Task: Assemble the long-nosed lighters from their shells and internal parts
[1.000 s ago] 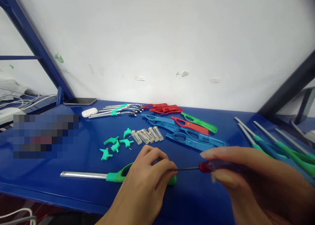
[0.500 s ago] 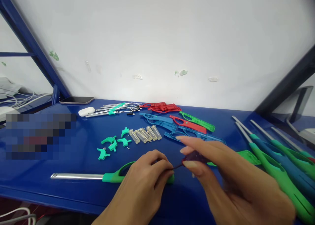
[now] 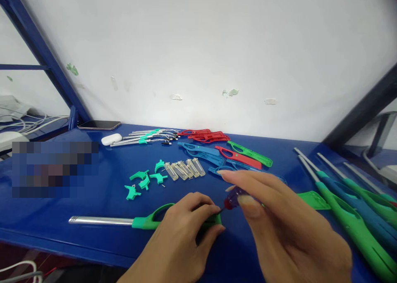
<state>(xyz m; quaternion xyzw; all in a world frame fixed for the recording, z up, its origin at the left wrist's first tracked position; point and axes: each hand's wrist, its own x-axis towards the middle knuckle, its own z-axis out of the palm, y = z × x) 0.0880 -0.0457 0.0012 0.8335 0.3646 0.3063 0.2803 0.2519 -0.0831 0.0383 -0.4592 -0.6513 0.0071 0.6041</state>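
A long-nosed gas lighter [image 3: 148, 219] with a green handle and a silver tube lies crosswise near the table's front edge. Over its handle end is my left hand [image 3: 182, 237], thumb and fingers closed on the handle's sides and hiding much of it. My right hand [image 3: 291, 225] pinches a small screwdriver [image 3: 234, 197] with a dark purple and red handle between thumb and fingers. The screwdriver's thin shaft slopes down to the left fingertips at the handle end. Whether its tip sits in a screw is hidden.
Clear fuel tanks [image 3: 185, 169] and teal trigger parts [image 3: 144, 179] lie beyond my left hand. Farther back are metal tubes with wires [image 3: 139, 139], red shells [image 3: 206, 136], blue shells [image 3: 203, 153], a white case [image 3: 111, 139] and a phone [image 3: 99, 125]. Several lighters [image 3: 350, 212] lie at right.
My right hand has shifted left, with the screwdriver now steeper and its handle more exposed. The left thumb has spread away from the fingers along the handle. The view has shifted slightly.
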